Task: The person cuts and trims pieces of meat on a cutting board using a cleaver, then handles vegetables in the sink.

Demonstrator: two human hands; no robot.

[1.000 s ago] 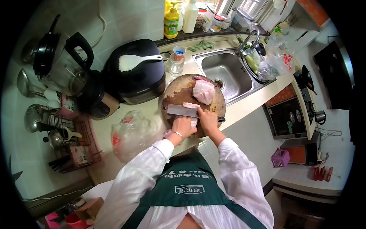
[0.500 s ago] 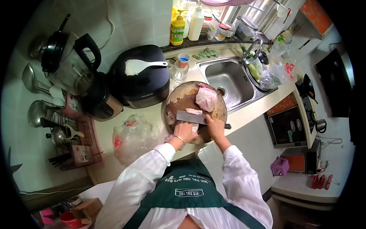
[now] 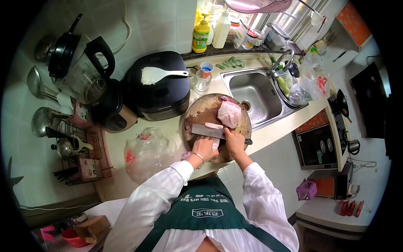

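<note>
On the round wooden chopping board (image 3: pixel 197 111), my right hand (image 3: pixel 235 141) grips the cleaver (image 3: pixel 208 130) near the base of its blade, the dark handle sticking out to the right. My left hand (image 3: pixel 205 147) presses on a pale piece of meat (image 3: pixel 215 144) just below the blade, its fingers closed on it. A thin cut strip (image 3: pixel 213 125) lies against the blade's far side. Farther up the board rests a larger pink chunk of meat (image 3: pixel 229 114), touched by neither hand.
A crumpled plastic bag (image 3: pixel 149 155) lies left of the board. Behind it stand a black rice cooker (image 3: pixel 161 98), a blender (image 3: pixel 105 98) and a glass mug (image 3: pixel 202 84). The sink (image 3: pixel 256 98) adjoins the board at the upper right, with bagged vegetables (image 3: pixel 285 84) beside it.
The view has shifted, so the board and hands appear slightly lower and farther right. Both hands keep their holds on the cleaver and meat.
</note>
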